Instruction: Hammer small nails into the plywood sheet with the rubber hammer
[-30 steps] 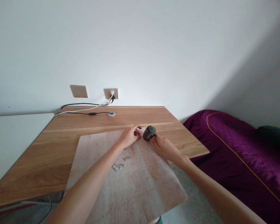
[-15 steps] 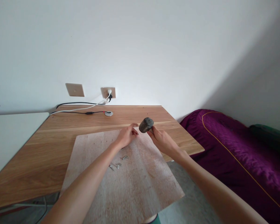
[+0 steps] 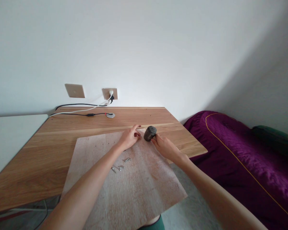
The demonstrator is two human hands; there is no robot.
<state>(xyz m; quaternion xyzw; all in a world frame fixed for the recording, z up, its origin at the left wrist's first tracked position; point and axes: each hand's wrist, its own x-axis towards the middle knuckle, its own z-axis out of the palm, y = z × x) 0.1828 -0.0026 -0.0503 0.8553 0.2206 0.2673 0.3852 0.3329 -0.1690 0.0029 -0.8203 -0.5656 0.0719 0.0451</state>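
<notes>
My right hand (image 3: 166, 147) grips a mallet with a dark, worn, barrel-shaped head (image 3: 150, 133); its handle is mostly hidden in the fist. The head hovers over the far part of a pale wooden board (image 3: 139, 188), just right of my left hand (image 3: 130, 137). That hand rests at the board's far side, index finger raised and the other fingers curled in a pinch. Whatever sits between its fingertips is too small to make out. Several silvery screws or nails (image 3: 127, 160) lie loose on the board near my left forearm.
Beneath the board is a wooden desk (image 3: 48, 159) against a white wall. Cables (image 3: 79, 111) run along its back to a wall socket (image 3: 109, 93). A white surface (image 3: 14, 137) adjoins at left; a purple-covered bed or seat (image 3: 230, 159) stands at right.
The mallet head has come down slightly and turned more upright beside my left hand. My left hand keeps its pinch in the same place, and the whole view has shifted a little.
</notes>
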